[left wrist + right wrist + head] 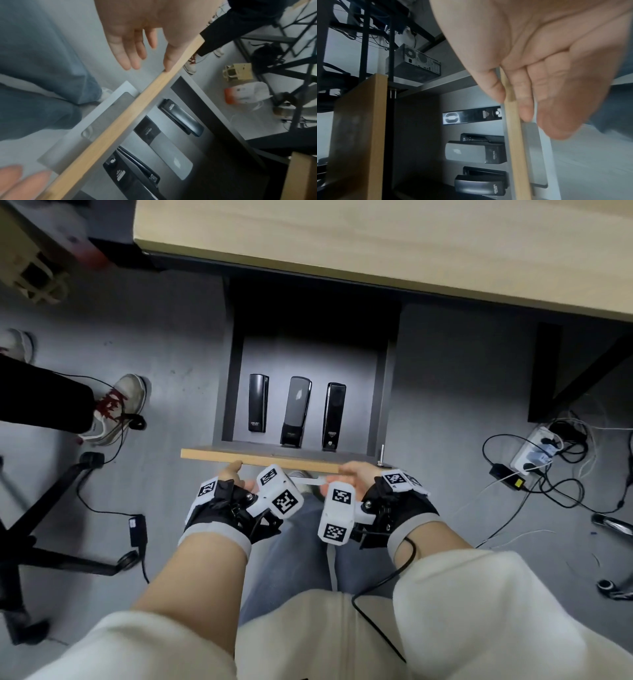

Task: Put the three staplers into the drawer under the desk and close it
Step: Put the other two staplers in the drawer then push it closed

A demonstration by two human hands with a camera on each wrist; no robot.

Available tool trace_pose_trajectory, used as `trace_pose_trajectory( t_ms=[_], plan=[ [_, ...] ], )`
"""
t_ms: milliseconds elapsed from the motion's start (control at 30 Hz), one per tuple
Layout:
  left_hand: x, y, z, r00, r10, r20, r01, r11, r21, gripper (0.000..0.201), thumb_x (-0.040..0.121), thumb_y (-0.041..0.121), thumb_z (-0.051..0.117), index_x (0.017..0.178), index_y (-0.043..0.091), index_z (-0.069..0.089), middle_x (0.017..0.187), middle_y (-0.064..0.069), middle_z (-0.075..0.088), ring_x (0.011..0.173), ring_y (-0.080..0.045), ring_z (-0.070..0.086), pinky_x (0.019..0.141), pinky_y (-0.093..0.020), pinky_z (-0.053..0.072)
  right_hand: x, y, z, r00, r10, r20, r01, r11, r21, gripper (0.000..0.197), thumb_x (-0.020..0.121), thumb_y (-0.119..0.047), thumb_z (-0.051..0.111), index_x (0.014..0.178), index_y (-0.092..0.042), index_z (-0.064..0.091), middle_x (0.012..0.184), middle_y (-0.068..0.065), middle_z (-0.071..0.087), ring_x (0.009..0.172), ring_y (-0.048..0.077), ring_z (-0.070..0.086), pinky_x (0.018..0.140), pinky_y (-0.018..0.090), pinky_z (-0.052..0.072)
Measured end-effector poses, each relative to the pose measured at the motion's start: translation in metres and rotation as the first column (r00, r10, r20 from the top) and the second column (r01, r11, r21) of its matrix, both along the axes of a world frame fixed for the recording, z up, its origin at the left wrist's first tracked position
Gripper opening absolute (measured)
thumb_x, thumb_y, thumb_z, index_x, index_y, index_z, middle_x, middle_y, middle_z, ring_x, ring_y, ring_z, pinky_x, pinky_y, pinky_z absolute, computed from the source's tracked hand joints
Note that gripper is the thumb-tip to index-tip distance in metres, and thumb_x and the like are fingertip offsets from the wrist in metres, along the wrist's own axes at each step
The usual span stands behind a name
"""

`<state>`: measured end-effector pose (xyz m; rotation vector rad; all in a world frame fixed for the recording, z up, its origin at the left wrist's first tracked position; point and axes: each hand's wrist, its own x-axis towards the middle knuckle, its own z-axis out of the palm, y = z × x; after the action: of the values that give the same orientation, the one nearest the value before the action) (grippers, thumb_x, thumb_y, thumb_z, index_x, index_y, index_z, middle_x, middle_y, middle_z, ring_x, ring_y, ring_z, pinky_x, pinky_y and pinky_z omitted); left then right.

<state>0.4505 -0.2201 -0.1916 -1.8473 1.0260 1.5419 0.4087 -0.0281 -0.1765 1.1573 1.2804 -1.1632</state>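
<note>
head view: grey floor (pixel 171 347) under wooden desk (pixel 376 237).

Both forearms reach forward, left hand (pixel 236 474) with straight fingers (pixel 132 56), right hand (pixel 356 474) thumb opposing its fingers (pixel 525 97).

Sleeves: cream, loose, pushed up the forearms.
Left hand (pixel 236 491): black fingerless glove, grey cuff, white block with square black-and-white markers.
Right hand (pixel 359 484): same glove and markers; thin black cable trailing off the wrist.
Legs: blue-grey jeans.
</note>
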Motion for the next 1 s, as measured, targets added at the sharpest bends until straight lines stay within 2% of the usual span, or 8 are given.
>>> trace_pose_trajectory(
  t_ms=[67, 100, 233, 467, 633, 766, 900, 1000],
  plan=[
    [-0.001, 0.006, 0.005, 1.0, 0.012, -0.003, -0.012, 0.998, 0.062, 0.024, 0.094, 0.046, 0.04, 0.11, 0.032, 0.052, 0.037, -0.009, 0.059, 0.041, -0.019, 0.061, 0.046, -0.025, 0.049, 0.003, 0.001, -0.006, 0.999, 0.034, -0.017, -0.033, 0.999, 0.032, 0.042, 0.093, -0.024, 0.044, 0.128, -0.001, 0.046, 0.107, 0.015, 0.061, 0.087, 0.032, 0.06, 0.091, 0.041, 0.051],
    [-0.002, 0.007, 0.005, 1.0, 0.029, 0.002, -0.029, 0.998, 0.062, 0.023, 0.093, 0.048, 0.041, 0.095, 0.029, 0.055, 0.031, -0.006, 0.052, 0.031, -0.017, 0.055, 0.039, -0.021, 0.046, 0.002, 0.001, -0.005, 1.0, 0.02, -0.016, -0.019, 0.999, 0.038, 0.051, 0.094, -0.024, 0.044, 0.139, -0.001, 0.037, 0.107, 0.015, 0.055, 0.087, 0.032, 0.057, 0.093, 0.04, 0.051],
    [-0.015, 0.013, 0.003, 1.0, -0.008, 0.002, 0.008, 0.999, 0.049, 0.043, 0.093, 0.045, 0.042, 0.108, 0.008, 0.057, 0.061, -0.009, 0.066, 0.049, -0.023, 0.064, 0.044, -0.031, 0.05, -0.013, 0.008, 0.002, 0.993, -0.118, -0.007, 0.118, 0.988, 0.101, 0.027, 0.098, -0.022, 0.04, 0.115, -0.002, 0.047, 0.073, 0.013, 0.047, 0.046, 0.03, 0.057, 0.035, 0.025, 0.045],
    [-0.035, 0.024, 0.008, 0.997, 0.076, -0.029, -0.074, 0.996, 0.056, 0.035, 0.098, 0.031, 0.039, 0.067, 0.018, 0.046, 0.031, 0.004, 0.05, 0.018, -0.012, 0.045, 0.043, -0.024, 0.04, -0.038, 0.006, -0.001, 0.987, -0.16, 0.013, 0.158, 0.982, 0.1, 0.05, 0.095, -0.028, 0.044, 0.14, -0.007, 0.036, 0.076, 0.018, 0.052, 0.063, 0.028, 0.053, 0.051, 0.037, 0.039],
    [-0.062, 0.023, 0.011, 0.968, 0.208, -0.139, -0.199, 0.977, 0.077, 0.032, 0.096, 0.032, 0.044, 0.073, 0.009, 0.049, 0.032, -0.005, 0.057, 0.024, -0.015, 0.055, 0.029, -0.024, 0.047, -0.064, 0.002, 0.0, 0.967, -0.255, -0.029, 0.256, 0.964, 0.072, 0.025, 0.096, -0.022, 0.044, 0.113, -0.004, 0.041, 0.077, 0.015, 0.05, 0.044, 0.027, 0.059, 0.032, 0.025, 0.046],
    [-0.085, 0.017, -0.002, 0.955, 0.223, -0.195, -0.224, 0.974, 0.014, 0.031, 0.095, 0.032, 0.046, 0.078, 0.007, 0.051, 0.047, -0.01, 0.067, 0.035, -0.019, 0.065, 0.071, -0.034, 0.057, -0.083, -0.003, 0.002, 0.902, -0.43, -0.032, 0.43, 0.903, -0.011, 0.021, 0.096, -0.017, 0.043, 0.082, -0.001, 0.047, 0.081, 0.014, 0.055, 0.065, 0.026, 0.054, 0.057, 0.034, 0.043],
    [-0.109, 0.012, -0.006, 0.953, 0.197, -0.23, -0.193, 0.98, 0.039, 0.028, 0.096, 0.025, 0.044, 0.074, 0.009, 0.046, 0.09, -0.013, 0.061, 0.058, -0.025, 0.066, 0.046, -0.029, 0.056, -0.095, -0.005, 0.002, 0.806, -0.591, -0.027, 0.587, 0.805, -0.08, 0.026, 0.091, -0.02, 0.047, 0.101, 0.003, 0.055, 0.131, 0.017, 0.059, 0.097, 0.03, 0.058, 0.071, 0.037, 0.049],
    [-0.127, 0.012, -0.001, 0.939, 0.207, -0.276, -0.19, 0.978, 0.088, 0.021, 0.095, 0.015, 0.043, 0.076, 0.007, 0.046, 0.091, -0.011, 0.058, 0.059, -0.026, 0.066, 0.037, -0.025, 0.053, -0.11, -0.007, 0.009, 0.75, -0.661, -0.017, 0.653, 0.745, -0.134, 0.032, 0.09, -0.022, 0.049, 0.108, 0.003, 0.053, 0.133, 0.018, 0.057, 0.084, 0.031, 0.062, 0.074, 0.039, 0.052]
  ],
)
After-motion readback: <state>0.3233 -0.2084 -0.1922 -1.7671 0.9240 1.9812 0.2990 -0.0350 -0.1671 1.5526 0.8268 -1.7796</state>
